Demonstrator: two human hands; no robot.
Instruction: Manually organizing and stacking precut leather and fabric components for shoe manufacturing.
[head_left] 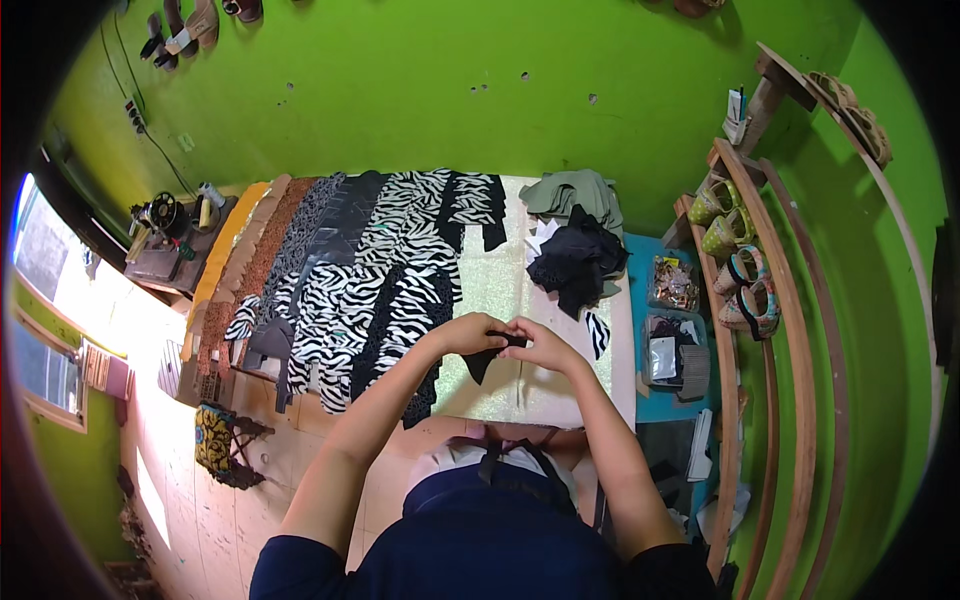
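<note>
Over the near edge of the table [545, 408], a small piece of black fabric [483, 362] is pinched between my two hands. My left hand [466, 334] has its fingers curled on the piece's left side, and a pointed corner hangs below them. Closed on the right end is my right hand [546, 347], its fingertips almost meeting the left ones. Left of my hands lie overlapping zebra-print fabric pieces [330, 305]. A crumpled heap of black fabric [578, 262] is beyond my right hand, and a small zebra-print scrap [597, 335] rests to its right.
Rows of orange, brown and grey material [262, 240] cover the table's left part. A sewing machine [163, 215] stands at far left. Green-grey fabric [575, 190] lies at the back right. Plastic bins [676, 350] and a wooden rack [765, 270] with sandals [722, 215] are on the right.
</note>
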